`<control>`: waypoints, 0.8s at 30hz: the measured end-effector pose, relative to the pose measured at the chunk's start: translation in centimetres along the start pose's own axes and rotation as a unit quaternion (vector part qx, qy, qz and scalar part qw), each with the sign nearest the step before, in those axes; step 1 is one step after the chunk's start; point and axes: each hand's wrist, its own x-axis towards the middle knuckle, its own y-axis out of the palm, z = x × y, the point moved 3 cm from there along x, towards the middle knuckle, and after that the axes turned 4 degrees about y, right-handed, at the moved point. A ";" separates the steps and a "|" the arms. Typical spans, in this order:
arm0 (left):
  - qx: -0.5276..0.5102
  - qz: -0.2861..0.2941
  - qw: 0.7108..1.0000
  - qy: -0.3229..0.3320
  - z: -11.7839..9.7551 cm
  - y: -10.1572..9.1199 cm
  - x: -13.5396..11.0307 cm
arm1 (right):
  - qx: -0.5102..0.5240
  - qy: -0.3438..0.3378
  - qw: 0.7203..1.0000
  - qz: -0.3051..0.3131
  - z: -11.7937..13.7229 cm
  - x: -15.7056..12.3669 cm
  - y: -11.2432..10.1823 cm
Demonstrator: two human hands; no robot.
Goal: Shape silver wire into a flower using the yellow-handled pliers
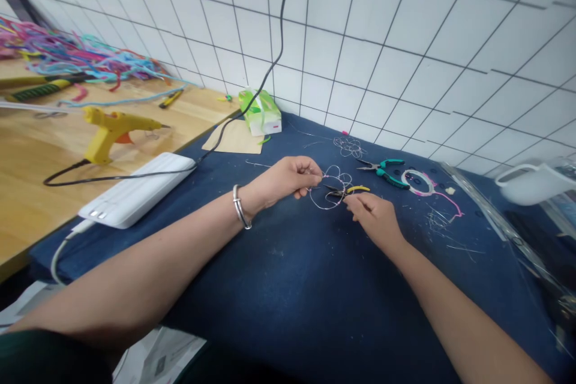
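My left hand (pixel 296 176) pinches the left side of a thin wire frame (pixel 324 208), bent into a ring with several petal-like loops and small pink bits along it. A loose wire end sticks out to the left behind that hand. My right hand (pixel 369 211) is closed around small pliers with yellow handles (pixel 359 189). Their dark jaws lie inside the wire ring, by its right side; whether they grip the wire cannot be made out. Both hands are just above the dark blue cloth (pixel 279 276).
Teal-handled pliers (pixel 383 170), a white coil (pixel 416 182) and wire scraps (pixel 350 146) lie beyond and right. At left are a white power bank (pixel 137 189), a yellow glue gun (pixel 114 132) and pipe cleaners (pixel 90 60). A black cable (pixel 282 18) hangs before the tiled wall; a white cup (pixel 535 183) stands far right.
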 end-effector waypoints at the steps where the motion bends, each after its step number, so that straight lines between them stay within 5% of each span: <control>1: 0.016 0.011 1.000 0.001 0.0 0.0 0.0 | 0.017 0.019 1.000 -0.008 -0.1 0.0 -0.2; 9: 0.099 0.088 0.991 0.019 -0.1 1.3 -0.6 | 0.266 0.084 0.952 0.124 0.5 0.0 0.3; 14: 0.098 0.107 0.989 0.034 -0.3 2.0 -1.0 | 0.301 0.148 0.923 0.187 0.2 -0.3 1.1; 24: 0.029 0.027 0.999 0.017 1.0 2.2 -0.7 | 0.347 0.166 0.920 0.078 -1.0 -0.4 1.5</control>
